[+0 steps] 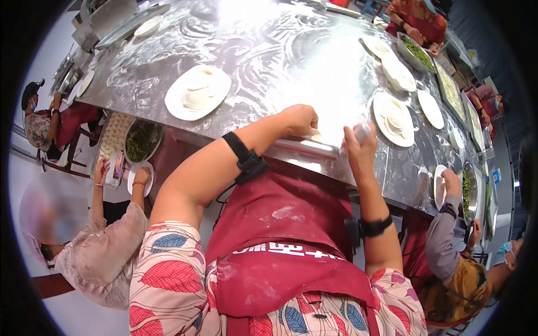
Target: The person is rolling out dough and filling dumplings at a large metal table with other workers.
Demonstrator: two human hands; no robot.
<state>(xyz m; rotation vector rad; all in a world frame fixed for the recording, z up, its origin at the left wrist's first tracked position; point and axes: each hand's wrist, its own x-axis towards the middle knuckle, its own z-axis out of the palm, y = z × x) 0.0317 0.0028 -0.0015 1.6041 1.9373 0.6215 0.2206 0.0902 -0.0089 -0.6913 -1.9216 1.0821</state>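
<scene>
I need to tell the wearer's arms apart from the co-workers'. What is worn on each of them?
Both arms are bare below short patterned sleeves of red, blue and cream. The left hand arm carries a black strap with a cable near the elbow; the right hand has a black wristband.

A long, flour-dusted, shiny steel surface (269, 50) is stretching across the upper half of the frame. Left of centre, a round white plate stacked with pale dough wrappers (198, 92) is sitting on it. At the right, three more round white plates of wrappers (394, 112) (398, 73) (430, 108) are lying near one another. A metal bowl of chopped green filling (142, 140) is showing at the left edge below the surface, beside a tray of folded dumplings (114, 134). Another bowl of green filling (415, 51) is sitting at the upper right. A co-worker in a pale floral sleeve (103, 252) is sitting at the lower left, another in a grey sleeve (443, 235) at the lower right.
</scene>
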